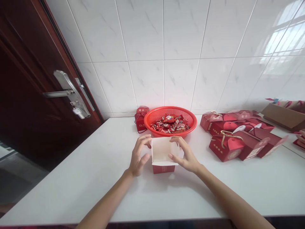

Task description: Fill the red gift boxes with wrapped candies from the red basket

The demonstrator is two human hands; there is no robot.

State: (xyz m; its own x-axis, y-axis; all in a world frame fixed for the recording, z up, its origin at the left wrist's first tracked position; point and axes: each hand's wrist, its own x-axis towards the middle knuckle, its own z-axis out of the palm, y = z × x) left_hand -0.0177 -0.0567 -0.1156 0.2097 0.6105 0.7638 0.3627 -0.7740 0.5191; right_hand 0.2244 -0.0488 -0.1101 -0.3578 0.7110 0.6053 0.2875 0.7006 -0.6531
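A paper box stands on the white worktop, right between the person's two hands. It is white inside and red outside, and its top is open. The left hand and right hand curve around it with their fingers spread. The fingers are at the box's top edges, but I cannot tell if each grip is really holding it or only touching it. The hands hide part of the box.

Behind it sits a round red plastic basket full of shiny wrapped sweets. A small red bag stands behind the basket's left side. Red boxes with rope handles lie in a messy group on the right. Another person's hand is cut off by the right edge.
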